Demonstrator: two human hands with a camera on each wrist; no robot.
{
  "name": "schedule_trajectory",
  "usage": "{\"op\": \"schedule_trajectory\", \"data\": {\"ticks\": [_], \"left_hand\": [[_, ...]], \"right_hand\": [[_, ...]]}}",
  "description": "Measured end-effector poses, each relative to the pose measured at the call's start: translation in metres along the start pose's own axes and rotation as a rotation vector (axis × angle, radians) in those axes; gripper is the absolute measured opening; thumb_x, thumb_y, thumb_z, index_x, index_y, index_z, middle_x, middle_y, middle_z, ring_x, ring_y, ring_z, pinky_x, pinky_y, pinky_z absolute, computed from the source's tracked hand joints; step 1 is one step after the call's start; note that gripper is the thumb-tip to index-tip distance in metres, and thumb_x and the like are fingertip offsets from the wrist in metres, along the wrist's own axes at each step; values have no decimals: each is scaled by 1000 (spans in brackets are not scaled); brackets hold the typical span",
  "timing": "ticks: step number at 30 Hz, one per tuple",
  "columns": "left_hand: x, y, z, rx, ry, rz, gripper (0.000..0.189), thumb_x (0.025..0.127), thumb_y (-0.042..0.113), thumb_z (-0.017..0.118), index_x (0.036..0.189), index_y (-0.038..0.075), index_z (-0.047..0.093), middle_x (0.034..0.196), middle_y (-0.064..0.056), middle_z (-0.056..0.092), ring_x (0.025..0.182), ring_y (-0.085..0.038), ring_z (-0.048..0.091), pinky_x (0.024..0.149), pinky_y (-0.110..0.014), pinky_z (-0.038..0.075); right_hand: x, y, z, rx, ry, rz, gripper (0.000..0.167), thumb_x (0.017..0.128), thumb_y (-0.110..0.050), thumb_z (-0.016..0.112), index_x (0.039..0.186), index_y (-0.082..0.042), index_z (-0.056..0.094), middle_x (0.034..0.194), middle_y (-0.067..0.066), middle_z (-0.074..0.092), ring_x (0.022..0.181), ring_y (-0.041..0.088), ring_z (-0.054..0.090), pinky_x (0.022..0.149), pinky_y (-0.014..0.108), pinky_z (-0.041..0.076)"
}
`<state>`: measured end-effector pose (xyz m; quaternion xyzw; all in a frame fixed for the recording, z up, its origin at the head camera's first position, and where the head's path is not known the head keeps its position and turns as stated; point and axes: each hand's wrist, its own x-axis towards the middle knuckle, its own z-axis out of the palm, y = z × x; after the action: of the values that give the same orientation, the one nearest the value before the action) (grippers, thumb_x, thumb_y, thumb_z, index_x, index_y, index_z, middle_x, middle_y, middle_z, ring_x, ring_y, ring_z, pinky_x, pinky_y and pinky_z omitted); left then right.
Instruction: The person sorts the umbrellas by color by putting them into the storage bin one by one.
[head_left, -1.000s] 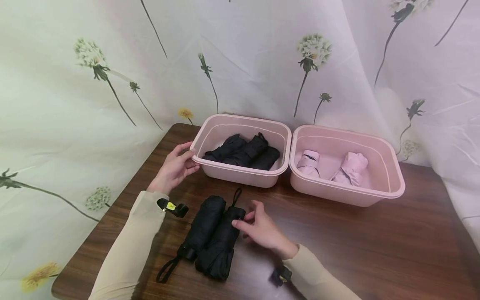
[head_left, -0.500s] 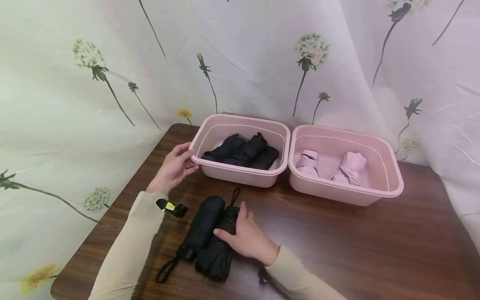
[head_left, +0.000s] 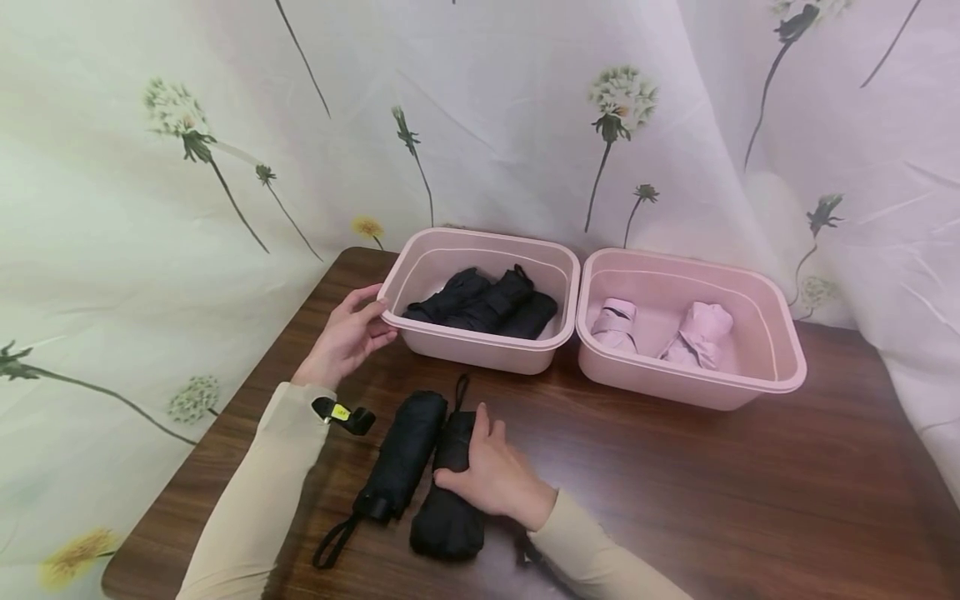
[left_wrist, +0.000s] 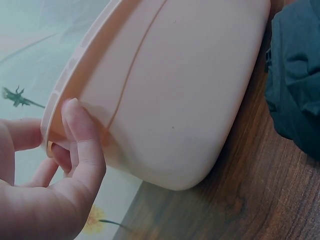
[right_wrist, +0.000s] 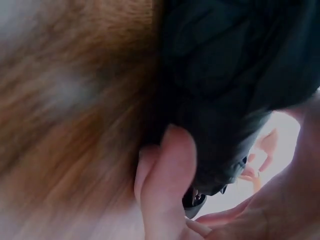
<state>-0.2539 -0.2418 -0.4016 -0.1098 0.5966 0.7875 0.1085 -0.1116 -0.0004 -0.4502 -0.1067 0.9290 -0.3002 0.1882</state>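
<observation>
My left hand [head_left: 351, 337] pinches the left rim of a pink plastic bin [head_left: 480, 354]; the left wrist view shows the thumb and fingers on either side of that rim [left_wrist: 59, 95]. Inside the bin lie several folded black umbrellas [head_left: 495, 304]. My right hand [head_left: 501, 475] grips a folded black umbrella [head_left: 448, 521] by its right side, thumb over the top and fingers along the far side. This umbrella's wrist loop points toward the bin. Just left of it, a second folded black umbrella [head_left: 405, 450] lies on the table with its loop toward me.
A second pink bin [head_left: 697, 392] stands against the first on the right, with two folded pink umbrellas [head_left: 617, 325] inside. Both stand on a brown wood-grain table [head_left: 750, 483]. Behind it hangs a white cloth [head_left: 510, 125] printed with dandelions.
My right hand has come left onto the nearer black umbrella and taken hold of it. That umbrella has turned slightly, its near end swinging right, away from the other one. The left hand stays put.
</observation>
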Motion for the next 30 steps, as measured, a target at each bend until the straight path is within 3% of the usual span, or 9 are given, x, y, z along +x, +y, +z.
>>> {"op": "schedule_trajectory", "data": {"ticks": [8, 13, 18, 22, 30], "left_hand": [[2, 0, 1, 6, -3, 3, 39, 100, 17, 52, 136, 22, 38, 124, -16, 43, 69, -11, 66, 65, -24, 56], [1, 0, 1, 1, -1, -1, 39, 100, 16, 51, 136, 21, 37, 123, -17, 43, 68, -11, 66, 65, -24, 56], [-1, -1, 1, 34, 14, 4, 43, 100, 19, 53, 139, 21, 37, 122, -16, 44, 69, -10, 66, 65, -23, 57], [-2, 0, 0, 51, 18, 2, 46, 99, 20, 55, 140, 21, 36, 123, -15, 44, 71, -10, 66, 67, -23, 57], [-3, 0, 0, 51, 19, 6, 46, 99, 20, 55, 141, 20, 35, 124, -16, 44, 71, -11, 66, 67, -23, 57]], "right_hand": [[-5, 10, -13, 43, -47, 1, 108, 75, -50, 70, 152, 0, 14, 143, 34, 35, 109, 41, 59, 86, 46, 52], [-9, 17, -20, -17, -52, 2, 102, 75, -52, 70, 146, 7, 27, 134, 31, 45, 112, 38, 58, 90, 46, 51], [-12, 22, -26, -79, -56, -41, 81, 74, -53, 70, 122, 9, 51, 103, 20, 61, 94, 28, 62, 80, 39, 52], [-13, 25, -27, -44, -61, -70, 63, 74, -51, 71, 107, 1, 57, 83, 9, 61, 76, 18, 60, 69, 32, 51], [-13, 29, -26, 24, -45, -102, 56, 74, -49, 72, 103, -3, 59, 79, 3, 61, 71, 13, 59, 65, 27, 50]]}}
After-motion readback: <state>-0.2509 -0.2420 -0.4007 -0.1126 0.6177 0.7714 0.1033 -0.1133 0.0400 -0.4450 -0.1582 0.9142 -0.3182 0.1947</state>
